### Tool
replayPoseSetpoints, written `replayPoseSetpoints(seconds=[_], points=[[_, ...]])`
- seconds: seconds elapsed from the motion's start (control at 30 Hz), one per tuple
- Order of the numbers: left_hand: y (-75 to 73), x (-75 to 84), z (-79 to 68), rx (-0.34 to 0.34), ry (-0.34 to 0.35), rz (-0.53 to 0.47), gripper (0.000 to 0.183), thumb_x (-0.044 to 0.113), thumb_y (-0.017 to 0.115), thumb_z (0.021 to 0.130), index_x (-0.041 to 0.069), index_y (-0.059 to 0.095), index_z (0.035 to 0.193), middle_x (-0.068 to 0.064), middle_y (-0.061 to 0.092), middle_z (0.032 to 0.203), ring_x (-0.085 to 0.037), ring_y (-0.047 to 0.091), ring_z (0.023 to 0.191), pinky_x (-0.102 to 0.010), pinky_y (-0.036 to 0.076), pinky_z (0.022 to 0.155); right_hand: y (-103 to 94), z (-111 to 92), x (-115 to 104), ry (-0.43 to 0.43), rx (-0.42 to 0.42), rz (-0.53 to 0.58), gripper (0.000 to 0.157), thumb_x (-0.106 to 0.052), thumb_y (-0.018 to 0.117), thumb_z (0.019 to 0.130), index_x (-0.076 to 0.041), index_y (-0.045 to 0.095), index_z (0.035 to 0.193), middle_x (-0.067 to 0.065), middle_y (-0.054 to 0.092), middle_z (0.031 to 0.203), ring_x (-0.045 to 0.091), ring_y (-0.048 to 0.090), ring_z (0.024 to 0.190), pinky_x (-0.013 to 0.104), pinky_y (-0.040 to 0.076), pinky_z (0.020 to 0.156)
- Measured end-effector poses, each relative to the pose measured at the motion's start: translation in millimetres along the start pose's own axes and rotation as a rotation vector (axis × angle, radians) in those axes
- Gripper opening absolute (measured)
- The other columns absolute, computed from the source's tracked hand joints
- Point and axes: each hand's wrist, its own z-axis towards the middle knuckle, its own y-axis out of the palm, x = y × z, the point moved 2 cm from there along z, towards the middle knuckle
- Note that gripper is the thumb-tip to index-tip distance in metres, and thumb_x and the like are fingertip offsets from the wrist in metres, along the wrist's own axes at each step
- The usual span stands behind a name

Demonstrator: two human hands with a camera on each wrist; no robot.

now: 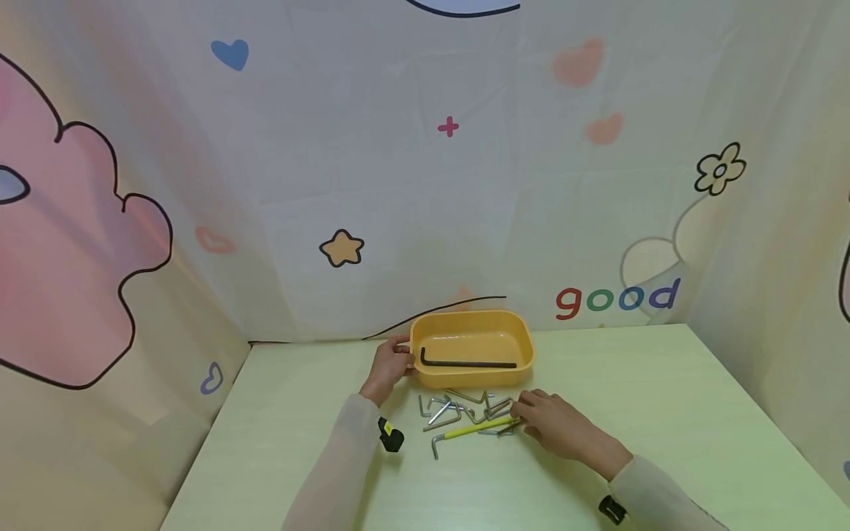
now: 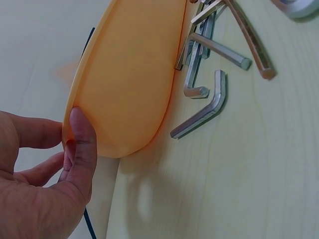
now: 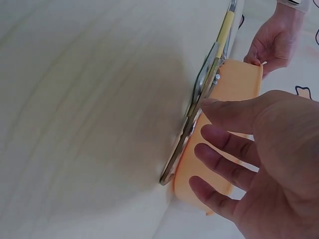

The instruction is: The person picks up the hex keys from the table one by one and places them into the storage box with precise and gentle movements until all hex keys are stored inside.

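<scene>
My left hand [image 1: 388,366] pinches the left end of a yellow plastic tray [image 1: 474,380]; in the left wrist view, the thumb [image 2: 82,144] presses inside the rim. A long black hex key [image 1: 468,363] lies in the tray. In front of it, several silver hex keys [image 1: 443,423] are heaped on the table, with a yellow-sleeved hex key [image 1: 468,428] across the near side. Over the right end of this heap is my right hand [image 1: 554,424]. Its fingers [image 3: 227,169] are spread and loosely bent in the right wrist view. Its thumb tip is close to the keys; contact is unclear.
The pale wooden table [image 1: 252,457] meets a printed cloth backdrop [image 1: 398,184] just behind the tray. Cloth also hangs at the left and right sides. A black wrist device [image 1: 392,435] sits by the left sleeve, and another [image 1: 612,509] by the right.
</scene>
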Motion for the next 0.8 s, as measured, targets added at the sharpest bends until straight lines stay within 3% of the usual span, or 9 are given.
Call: replayPoseSetpoints(seconds=[0.33,0.6,0.7,0.8], points=[[-1.2,-1.0,0.4,-0.004,0.017,0.027,0.05,-0.004,0.058,0.087,0.002,0.052,0.137,-0.012,0.054,0.106,-0.016,0.06,0.078,-0.025,0.061,0.067,9.1,0,2,0.058,-0.075,0.017,0.024,-0.012,0.073,0.087,-0.021,0.067,0.109,-0.003,0.059,0.101,0.022,0.058,0.103,0.041,0.054,0.081],[-1.5,0.2,-1.1,-0.004,0.004,0.023,0.051,-0.004,0.058,0.087,0.002,0.051,0.138,-0.009,0.052,0.103,-0.017,0.058,0.079,-0.025,0.061,0.067,12.2,-2,1,0.014,-0.042,0.013,0.015,-0.011,0.071,0.088,-0.022,0.066,0.097,-0.005,0.06,0.097,0.023,0.06,0.102,0.041,0.053,0.077],[-1.3,0.1,-1.3,-0.005,0.01,0.018,0.052,-0.005,0.058,0.087,0.002,0.051,0.138,-0.008,0.051,0.101,-0.016,0.057,0.078,-0.025,0.06,0.066,12.4,-2,1,0.006,-0.052,0.023,0.013,-0.011,0.069,0.089,-0.021,0.065,0.095,-0.004,0.06,0.096,0.027,0.061,0.107,0.045,0.054,0.082],[-1.1,0.3,-1.6,-0.008,0.013,0.013,0.052,-0.005,0.057,0.087,0.002,0.051,0.137,-0.007,0.051,0.1,-0.016,0.056,0.076,-0.024,0.06,0.065,12.4,-2,1,0.005,-0.082,0.028,0.012,-0.011,0.067,0.091,-0.021,0.065,0.097,-0.006,0.059,0.094,0.021,0.06,0.1,0.042,0.054,0.082]])
